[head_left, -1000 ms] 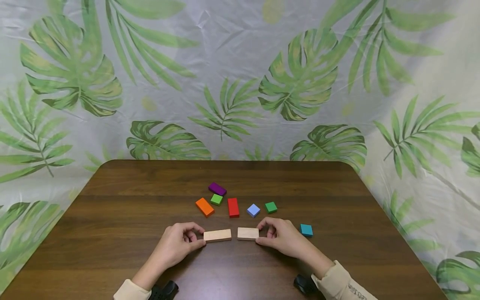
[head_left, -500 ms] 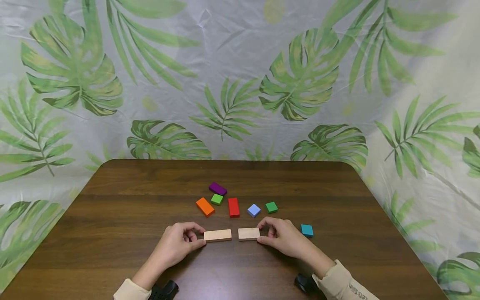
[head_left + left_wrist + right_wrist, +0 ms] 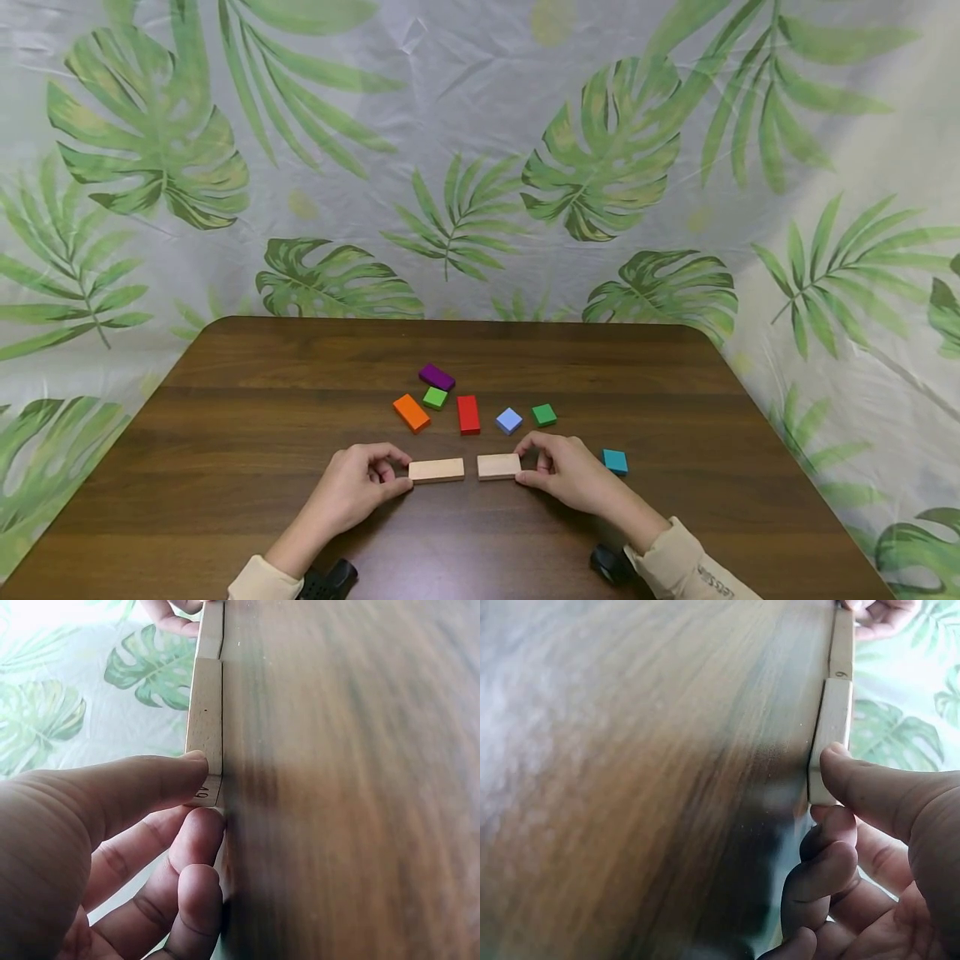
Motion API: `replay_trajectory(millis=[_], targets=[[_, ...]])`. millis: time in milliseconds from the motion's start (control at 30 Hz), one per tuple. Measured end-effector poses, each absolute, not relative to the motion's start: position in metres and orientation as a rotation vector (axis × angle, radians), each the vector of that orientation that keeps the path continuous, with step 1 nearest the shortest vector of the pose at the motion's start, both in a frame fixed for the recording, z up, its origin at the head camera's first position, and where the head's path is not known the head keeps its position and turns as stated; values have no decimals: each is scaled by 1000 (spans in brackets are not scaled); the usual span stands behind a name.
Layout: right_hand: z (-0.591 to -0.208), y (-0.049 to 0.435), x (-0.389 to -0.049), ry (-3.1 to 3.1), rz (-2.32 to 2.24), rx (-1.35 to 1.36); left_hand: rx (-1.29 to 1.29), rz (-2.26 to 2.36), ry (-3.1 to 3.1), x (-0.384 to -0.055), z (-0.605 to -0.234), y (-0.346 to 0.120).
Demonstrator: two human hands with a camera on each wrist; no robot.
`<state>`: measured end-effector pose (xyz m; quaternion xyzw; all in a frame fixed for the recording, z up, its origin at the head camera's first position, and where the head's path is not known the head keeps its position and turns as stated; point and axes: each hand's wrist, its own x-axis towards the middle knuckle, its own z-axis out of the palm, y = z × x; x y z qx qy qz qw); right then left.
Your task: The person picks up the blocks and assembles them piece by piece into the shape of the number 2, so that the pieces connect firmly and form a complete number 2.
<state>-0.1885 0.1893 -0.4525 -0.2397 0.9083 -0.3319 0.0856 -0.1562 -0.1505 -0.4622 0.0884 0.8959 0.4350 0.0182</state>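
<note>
Two plain wooden blocks lie flat on the table with a small gap between their ends in the head view. My left hand (image 3: 352,492) pinches the outer end of the longer block (image 3: 437,471) between thumb and fingers. Dark printed marks show on that block's end face (image 3: 201,792) in the left wrist view. The shorter, paler block (image 3: 498,467) is pinched at its right end by my right hand (image 3: 573,477). Seen from the right wrist, the thumb presses the side of this paler block (image 3: 832,724), and the other fingers curl beneath its end.
Beyond the hands on the brown table (image 3: 262,367) lie blocks in purple (image 3: 437,377), light green (image 3: 435,398), orange (image 3: 412,413), red (image 3: 468,415), light blue (image 3: 509,421) and green (image 3: 543,415). A teal block (image 3: 615,462) sits right of my right hand. Behind hangs a leaf-patterned cloth (image 3: 465,100).
</note>
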Motion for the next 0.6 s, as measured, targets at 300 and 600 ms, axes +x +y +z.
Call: replay_trajectory(millis=[300, 600], targets=[[-453, 186, -189, 2696, -980, -721, 270, 1336, 2792, -156, -461, -150], [-452, 185, -189, 2698, -972, -716, 269, 1331, 2802, -157, -461, -149]])
